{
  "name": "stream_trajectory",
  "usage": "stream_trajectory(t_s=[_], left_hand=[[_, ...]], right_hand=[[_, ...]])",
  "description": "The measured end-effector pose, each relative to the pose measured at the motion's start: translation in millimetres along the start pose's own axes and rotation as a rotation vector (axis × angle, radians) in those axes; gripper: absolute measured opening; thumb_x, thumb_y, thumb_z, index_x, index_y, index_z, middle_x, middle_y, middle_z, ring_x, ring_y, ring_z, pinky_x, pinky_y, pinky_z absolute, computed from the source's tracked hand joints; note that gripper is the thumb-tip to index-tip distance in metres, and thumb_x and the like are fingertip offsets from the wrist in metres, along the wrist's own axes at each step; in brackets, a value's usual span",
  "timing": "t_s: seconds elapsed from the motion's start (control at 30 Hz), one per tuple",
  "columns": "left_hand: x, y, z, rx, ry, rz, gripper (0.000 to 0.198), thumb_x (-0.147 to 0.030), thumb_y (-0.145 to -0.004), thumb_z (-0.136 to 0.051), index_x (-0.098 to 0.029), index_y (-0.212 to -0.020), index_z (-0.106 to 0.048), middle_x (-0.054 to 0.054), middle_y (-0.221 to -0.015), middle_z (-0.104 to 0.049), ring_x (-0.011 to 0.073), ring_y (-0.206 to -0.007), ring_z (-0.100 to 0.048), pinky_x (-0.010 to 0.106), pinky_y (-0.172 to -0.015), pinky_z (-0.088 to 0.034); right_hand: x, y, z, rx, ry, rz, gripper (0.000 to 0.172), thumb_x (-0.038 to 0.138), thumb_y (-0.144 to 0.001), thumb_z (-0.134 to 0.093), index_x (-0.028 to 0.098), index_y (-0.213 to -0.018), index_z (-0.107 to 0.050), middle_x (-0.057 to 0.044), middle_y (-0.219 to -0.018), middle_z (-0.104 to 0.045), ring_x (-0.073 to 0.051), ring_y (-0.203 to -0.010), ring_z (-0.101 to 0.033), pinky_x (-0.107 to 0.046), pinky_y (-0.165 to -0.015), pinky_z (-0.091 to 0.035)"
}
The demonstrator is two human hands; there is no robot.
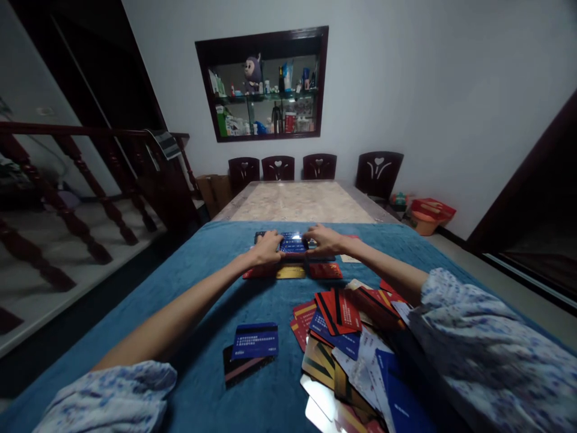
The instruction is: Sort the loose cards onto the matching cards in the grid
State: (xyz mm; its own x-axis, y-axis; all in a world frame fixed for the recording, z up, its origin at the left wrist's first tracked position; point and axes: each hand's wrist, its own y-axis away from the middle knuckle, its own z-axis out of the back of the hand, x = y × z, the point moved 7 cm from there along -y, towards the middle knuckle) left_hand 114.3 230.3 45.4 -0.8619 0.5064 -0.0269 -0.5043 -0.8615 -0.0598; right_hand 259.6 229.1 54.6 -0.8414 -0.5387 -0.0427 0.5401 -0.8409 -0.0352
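Reaching to the far part of the blue cloth [202, 307], my left hand [268, 248] and my right hand [323, 242] grip a blue card [293, 243] by its opposite ends. Other cards lie under and beside it, partly hidden by my fingers. Just in front, a red card [261, 272], a gold card [291, 272] and another red card [326, 270] form a row. Below my right forearm spreads a loose pile of cards, with a red card [346, 314] on top. Nearer my left forearm, a blue card [255, 341] overlaps a black card [246, 370].
Beyond the cloth the marble-patterned tabletop [311, 201] continues towards several dark chairs [278, 167]. A wooden railing [81, 171] runs along the left. On the floor at right stand an orange bucket [422, 224] and a red bag [435, 208].
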Motion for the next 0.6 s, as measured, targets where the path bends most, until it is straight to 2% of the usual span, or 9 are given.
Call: stream_trajectory(t_s=[0.3, 0.6], left_hand=[[13, -30, -5.2, -0.014, -0.01, 0.035, 0.042, -0.029, -0.083, -0.059, -0.016, -0.122, -0.061, 0.015, -0.129, -0.056, 0.0334, -0.124, -0.047, 0.048, -0.1, -0.042], [27, -67, -20.6, 0.012, -0.034, 0.076, 0.039, -0.029, -0.082, -0.058, -0.017, -0.119, -0.062, 0.014, -0.128, -0.056, 0.0348, -0.126, -0.043, 0.052, -0.102, -0.04]], right_hand=[[-20, -33, -11, 0.014, 0.049, -0.036, 0.039, 0.038, -0.082, -0.067, 0.019, -0.116, -0.069, -0.013, -0.116, -0.066, -0.03, -0.113, -0.055, -0.029, -0.08, -0.045], [-43, -63, -25, 0.045, 0.064, -0.084, 0.042, 0.04, -0.081, -0.068, 0.021, -0.118, -0.07, -0.012, -0.116, -0.068, -0.029, -0.112, -0.057, -0.029, -0.084, -0.045]])
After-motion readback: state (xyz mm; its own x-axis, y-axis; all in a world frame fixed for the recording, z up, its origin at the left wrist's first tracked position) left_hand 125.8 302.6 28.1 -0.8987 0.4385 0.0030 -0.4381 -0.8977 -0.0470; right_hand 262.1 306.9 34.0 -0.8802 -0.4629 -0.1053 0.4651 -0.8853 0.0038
